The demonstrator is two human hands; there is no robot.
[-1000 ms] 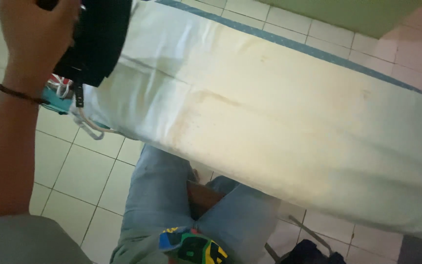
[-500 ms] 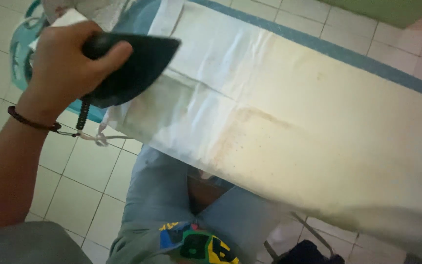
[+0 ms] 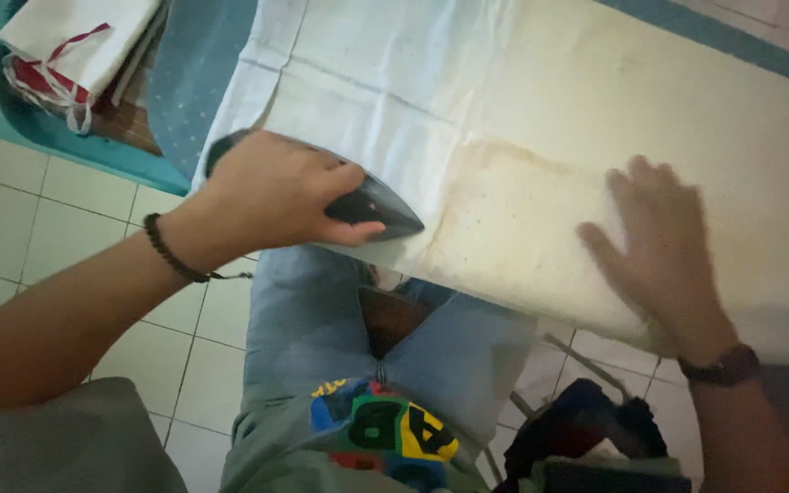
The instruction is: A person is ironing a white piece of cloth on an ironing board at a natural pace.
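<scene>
Pressing white cloth [image 3: 394,100], a dark iron [image 3: 372,205] is gripped by the left hand [image 3: 267,196]; the flat, open-fingered right hand [image 3: 659,246] (just ahead) could be scorched.

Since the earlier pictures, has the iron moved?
Yes. The left hand has brought the dark iron down from above the board's end onto the white cloth, nearer the yellowed patch. The camera also shifted.

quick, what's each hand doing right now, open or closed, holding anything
Left hand: closed on the handle of the dark pointed clothes iron, which sits on the white cloth.
Right hand: open, fingers spread, palm flat on the cream ironing board cover.
</scene>
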